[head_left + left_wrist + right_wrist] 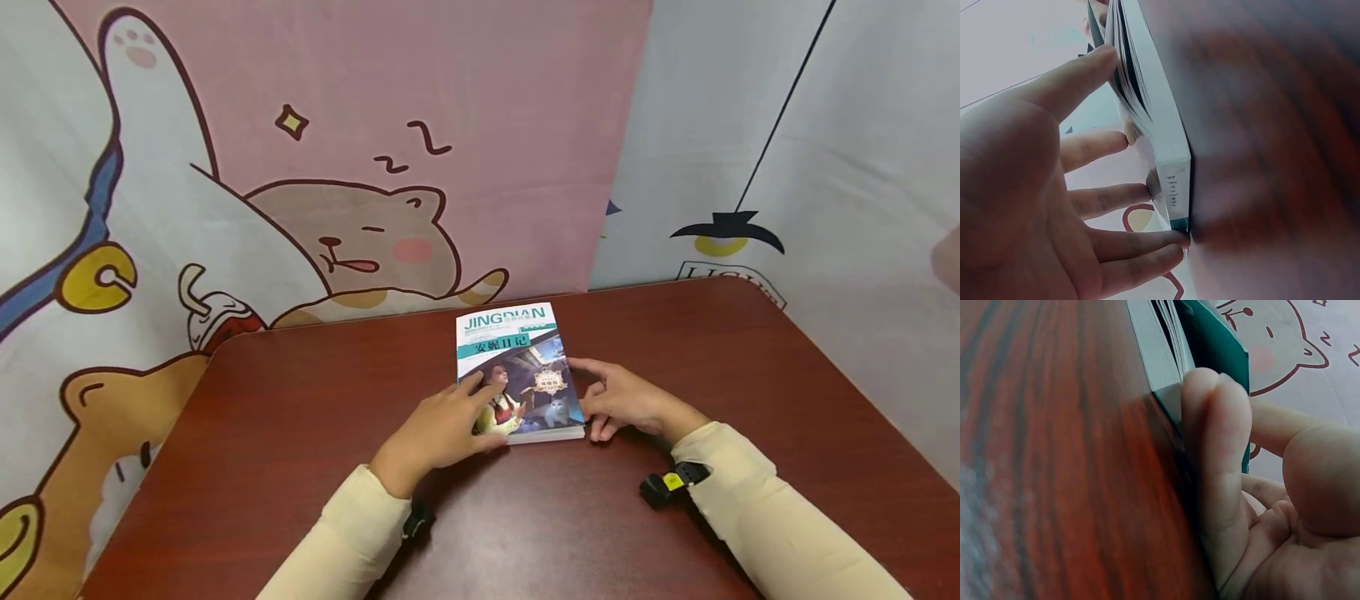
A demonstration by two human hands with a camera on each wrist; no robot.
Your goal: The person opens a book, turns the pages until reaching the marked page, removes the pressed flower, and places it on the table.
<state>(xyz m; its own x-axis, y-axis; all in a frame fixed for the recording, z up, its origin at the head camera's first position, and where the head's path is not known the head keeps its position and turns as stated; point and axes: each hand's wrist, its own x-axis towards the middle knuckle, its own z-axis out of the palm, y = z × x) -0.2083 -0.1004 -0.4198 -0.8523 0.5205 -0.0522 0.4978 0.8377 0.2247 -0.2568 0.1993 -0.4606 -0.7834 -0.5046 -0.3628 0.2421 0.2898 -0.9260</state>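
A thick paperback book (517,333) lies on the table, its illustrated front cover facing up. My left hand (442,421) rests across its lower left corner, fingers spread over the cover and left edge. The left thumb (1088,78) touches the bottom page edges, where the pages fan slightly apart. My right hand (626,400) is at the book's right edge, its lower fingers bent. In the right wrist view, its fingertips (1200,384) sit by the page corner, and the teal inside of the lifted cover (1219,353) shows between the fingers.
The dark red wooden table (315,400) has rounded far corners. Behind it hangs a cartoon-printed cloth (510,125), close along the far and side edges. A black device (663,490) is strapped at the right wrist, over a cream sleeve (765,517).
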